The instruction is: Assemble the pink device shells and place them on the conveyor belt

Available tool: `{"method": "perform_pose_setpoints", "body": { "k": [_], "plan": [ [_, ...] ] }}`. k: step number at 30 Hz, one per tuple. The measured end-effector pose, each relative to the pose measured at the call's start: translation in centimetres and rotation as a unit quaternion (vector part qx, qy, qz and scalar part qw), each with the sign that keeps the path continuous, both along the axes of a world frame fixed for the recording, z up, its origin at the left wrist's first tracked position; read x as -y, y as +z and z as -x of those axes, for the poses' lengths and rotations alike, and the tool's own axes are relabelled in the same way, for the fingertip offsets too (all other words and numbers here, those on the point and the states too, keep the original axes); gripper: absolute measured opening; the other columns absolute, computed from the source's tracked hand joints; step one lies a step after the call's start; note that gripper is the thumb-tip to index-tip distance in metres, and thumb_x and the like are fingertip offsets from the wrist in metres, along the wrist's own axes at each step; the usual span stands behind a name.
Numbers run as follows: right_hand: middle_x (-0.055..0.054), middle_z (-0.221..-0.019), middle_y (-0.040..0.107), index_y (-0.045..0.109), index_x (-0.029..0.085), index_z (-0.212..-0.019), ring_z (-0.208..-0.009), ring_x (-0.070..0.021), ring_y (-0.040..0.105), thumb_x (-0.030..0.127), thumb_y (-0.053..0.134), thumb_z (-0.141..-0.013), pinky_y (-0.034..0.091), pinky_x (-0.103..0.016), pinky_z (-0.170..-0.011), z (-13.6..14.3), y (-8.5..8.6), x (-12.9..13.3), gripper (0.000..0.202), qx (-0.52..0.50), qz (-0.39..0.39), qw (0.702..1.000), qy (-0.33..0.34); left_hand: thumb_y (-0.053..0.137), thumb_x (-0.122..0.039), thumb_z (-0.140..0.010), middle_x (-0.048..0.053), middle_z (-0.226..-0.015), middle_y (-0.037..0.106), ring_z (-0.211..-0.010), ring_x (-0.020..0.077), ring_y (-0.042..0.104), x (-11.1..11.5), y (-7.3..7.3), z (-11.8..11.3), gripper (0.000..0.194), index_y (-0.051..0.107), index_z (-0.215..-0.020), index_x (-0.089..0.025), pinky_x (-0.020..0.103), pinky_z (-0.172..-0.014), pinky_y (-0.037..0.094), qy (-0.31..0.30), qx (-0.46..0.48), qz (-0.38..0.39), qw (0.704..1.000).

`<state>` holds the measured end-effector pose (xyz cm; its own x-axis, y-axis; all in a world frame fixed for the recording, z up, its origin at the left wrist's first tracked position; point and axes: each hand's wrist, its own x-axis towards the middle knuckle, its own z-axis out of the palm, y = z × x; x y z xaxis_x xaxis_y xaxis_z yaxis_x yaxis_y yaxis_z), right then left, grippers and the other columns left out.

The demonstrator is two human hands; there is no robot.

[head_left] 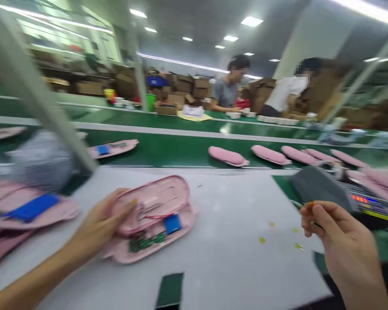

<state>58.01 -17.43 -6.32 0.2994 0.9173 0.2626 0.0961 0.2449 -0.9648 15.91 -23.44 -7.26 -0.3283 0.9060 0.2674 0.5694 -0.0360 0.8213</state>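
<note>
My left hand [114, 215] grips a pink plastic shell [177, 189], thumb over its rim. This shell is tilted over a second pink shell [189, 219], which holds a green circuit board [147, 242] and a blue block [173, 224]. Thin red wires run between the two halves. On the right, my right hand [339, 241] is closed in a pinch above the white sheet's right edge; what its fingers hold is too small and blurred to name. Small yellow bits [262, 240] lie on the sheet near it.
A white sheet [226, 267] covers the bench. At left are opened pink shells [64, 209] and a bubble-wrap bundle [40, 159]. Closed pink cases [228, 156] line the green belt [174, 148]. An instrument with red digits [360, 199] stands at right. Two people work beyond.
</note>
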Motion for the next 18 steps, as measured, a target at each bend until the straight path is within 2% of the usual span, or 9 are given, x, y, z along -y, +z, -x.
{"method": "perform_pose_setpoints", "body": {
  "k": [2, 5, 7, 9, 11, 12, 13, 16, 18],
  "plan": [
    [-0.001, -0.078, 0.063, 0.064, 0.02, -0.087, -0.059, -0.0094, 0.055, 0.035, 0.063, -0.085, 0.047, -0.02, -0.051, 6.8, 2.4, 1.5, 0.015, 0.127, -0.079, 0.975, 0.168, 0.064, -0.048, -0.079, 0.003, -0.096, 0.065, -0.087, 0.0213, 0.06, 2.8, 0.6, 0.8, 0.04, 0.058, -0.106, -0.019, 0.029, -0.08, 0.05, -0.013, 0.064, 0.029, 0.997],
    [-0.001, -0.082, 0.064, 0.063, 0.02, -0.089, -0.071, -0.0116, 0.056, 0.023, 0.053, -0.092, 0.047, -0.023, -0.063, 17.1, 4.5, 2.7, 0.01, 0.255, -0.253, 0.851, 0.384, 0.062, -0.041, -0.083, 0.001, -0.088, 0.062, -0.079, 0.0169, 0.058, 3.9, 0.5, 0.4, 0.029, 0.054, -0.099, -0.018, 0.025, -0.072, 0.049, -0.059, 0.183, 0.009, 0.981],
    [-0.002, -0.08, 0.063, 0.061, 0.017, -0.086, -0.073, -0.0142, 0.053, 0.016, 0.047, -0.093, 0.043, -0.026, -0.064, 22.6, 4.1, 2.4, 0.015, 0.345, -0.379, 0.746, 0.425, 0.063, -0.037, -0.083, -0.001, -0.081, 0.058, -0.072, 0.014, 0.054, 3.8, 0.1, 0.0, 0.025, 0.051, -0.093, -0.018, 0.022, -0.067, 0.047, -0.072, 0.229, -0.022, 0.971],
    [-0.004, -0.077, 0.062, 0.059, 0.015, -0.082, -0.068, -0.0161, 0.047, 0.01, 0.043, -0.09, 0.037, -0.029, -0.059, 26.1, 2.7, 1.7, 0.019, 0.433, -0.47, 0.649, 0.413, 0.062, -0.034, -0.084, -0.002, -0.08, 0.056, -0.071, 0.0127, 0.052, 3.8, -0.3, -0.2, 0.022, 0.05, -0.092, -0.017, 0.021, -0.066, 0.045, -0.073, 0.27, -0.047, 0.959],
    [-0.005, -0.076, 0.06, 0.057, 0.014, -0.079, -0.065, -0.0169, 0.043, 0.008, 0.041, -0.088, 0.033, -0.03, -0.057, 27.5, 1.3, 1.4, 0.019, 0.475, -0.497, 0.595, 0.417, 0.06, -0.03, -0.084, -0.001, -0.083, 0.057, -0.074, 0.0132, 0.053, 4.0, -0.7, -0.1, 0.019, 0.05, -0.094, -0.017, 0.022, -0.068, 0.046, -0.051, 0.314, -0.061, 0.946],
    [-0.005, -0.076, 0.059, 0.056, 0.014, -0.079, -0.066, -0.0169, 0.044, 0.009, 0.041, -0.088, 0.033, -0.03, -0.058, 27.7, 0.8, 1.5, 0.018, 0.474, -0.48, 0.598, 0.433, 0.06, -0.028, -0.083, 0.0, -0.085, 0.058, -0.076, 0.0138, 0.054, 4.2, -0.8, 0.0, 0.018, 0.051, -0.094, -0.017, 0.022, -0.07, 0.046, -0.041, 0.332, -0.065, 0.94],
    [-0.005, -0.076, 0.059, 0.055, 0.015, -0.081, -0.067, -0.0165, 0.044, 0.011, 0.041, -0.089, 0.033, -0.029, -0.059, 27.6, 0.5, 1.7, 0.017, 0.462, -0.442, 0.623, 0.451, 0.06, -0.028, -0.083, 0.0, -0.086, 0.059, -0.079, 0.0145, 0.055, 4.4, -0.9, 0.1, 0.019, 0.052, -0.095, -0.017, 0.023, -0.072, 0.046, -0.039, 0.345, -0.069, 0.935],
    [0.0, -0.075, 0.058, 0.053, 0.018, -0.083, -0.067, -0.0135, 0.047, 0.02, 0.045, -0.092, 0.034, -0.026, -0.061, 27.2, 0.4, 2.7, 0.013, 0.395, -0.269, 0.734, 0.483, 0.06, -0.028, -0.082, 0.003, -0.092, 0.061, -0.086, 0.016, 0.056, 4.9, -0.9, 0.2, 0.023, 0.055, -0.1, -0.015, 0.024, -0.078, 0.047, -0.059, 0.363, -0.085, 0.926],
    [0.002, -0.074, 0.058, 0.053, 0.019, -0.082, -0.065, -0.0119, 0.048, 0.024, 0.048, -0.092, 0.034, -0.024, -0.06, 27.3, 0.5, 3.3, 0.012, 0.364, -0.183, 0.773, 0.486, 0.059, -0.029, -0.082, 0.003, -0.092, 0.061, -0.082, 0.015, 0.056, 5.2, -0.8, 0.2, 0.025, 0.056, -0.102, -0.014, 0.023, -0.074, 0.047, -0.065, 0.391, -0.089, 0.914]
  ]
}}
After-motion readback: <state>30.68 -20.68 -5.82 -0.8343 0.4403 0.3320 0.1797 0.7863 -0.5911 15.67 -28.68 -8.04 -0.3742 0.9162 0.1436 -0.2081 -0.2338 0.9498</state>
